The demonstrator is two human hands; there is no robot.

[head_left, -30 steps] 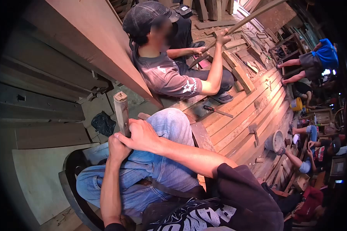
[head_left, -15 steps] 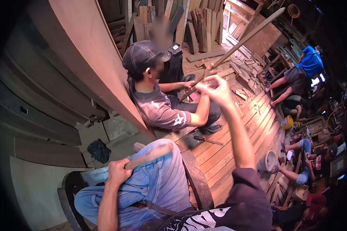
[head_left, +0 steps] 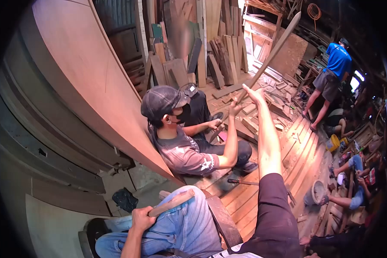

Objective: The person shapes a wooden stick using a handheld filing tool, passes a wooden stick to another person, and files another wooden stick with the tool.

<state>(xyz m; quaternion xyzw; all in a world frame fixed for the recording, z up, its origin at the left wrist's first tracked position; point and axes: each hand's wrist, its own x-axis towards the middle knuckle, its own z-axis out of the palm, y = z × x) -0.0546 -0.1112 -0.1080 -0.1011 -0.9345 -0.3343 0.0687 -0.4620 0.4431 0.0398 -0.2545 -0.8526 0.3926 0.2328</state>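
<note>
My left hand [head_left: 142,219] is closed around the lower end of a short wooden stick [head_left: 173,203], which lies slanted above my jeans-clad knee. My right arm is stretched out, and my right hand [head_left: 257,95] is open with its fingers extended beside a long wooden pole [head_left: 274,50]. Whether my fingers touch the pole, I cannot tell. A seated co-worker in a cap [head_left: 180,142] grips that pole with both hands; it slants up to a tapered end at the upper right.
A big curved wooden panel [head_left: 79,69] rises on the left. Boards [head_left: 228,60] lean at the back, with scraps around them. A dark-handled tool [head_left: 241,182] lies on the plank floor [head_left: 241,210]. A bucket [head_left: 317,192] and several people are at right.
My right hand has moved from a curled pose to outstretched, farther forward. My view has shifted, and the co-worker appears lower. My left hand still holds the stick.
</note>
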